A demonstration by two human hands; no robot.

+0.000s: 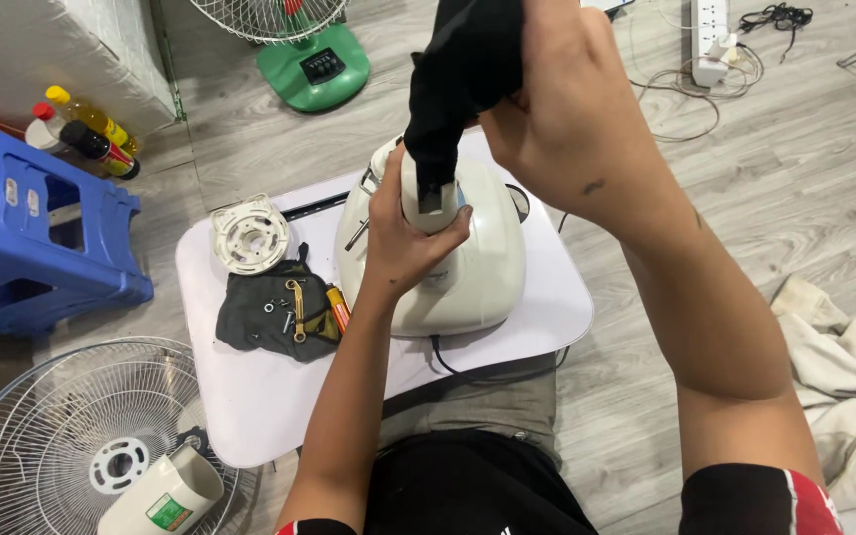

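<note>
1. Head view: the left hand (403, 233) wraps around the upright neck of a cream fan base (448, 248), its grip pressed around the neck, thumb on the right side.
2. The right hand (567, 109) is raised above the base, its grip pinching a black cloth (463, 74) that hangs down onto the top of the neck.
3. The fan base stands on a white bench (250, 396), a low board with rounded corners, towards its far right part; a black cord runs out from under the base at the near edge.
4. Left of the base, on the bench, lies a dark grey rag (255, 312) with small screws and a brass-coloured strip on it, and an orange-handled tool (338, 309) rests at its right edge, just beside the base.
5. A round white plastic fan part (249, 234) lies on the bench just beyond the rag.
6. On the floor at the near left lies a wire fan guard (52, 436), with a cream cylindrical housing (160, 492) resting on it.
7. A blue plastic stool (22, 238) lies at the far left, with bottles (86, 134) behind it.
8. A green fan stand (314, 64) is at the far edge, a white power strip (713, 40) with cables at the far right, and a crumpled pale cloth (844, 376) on the floor to the right.
</note>
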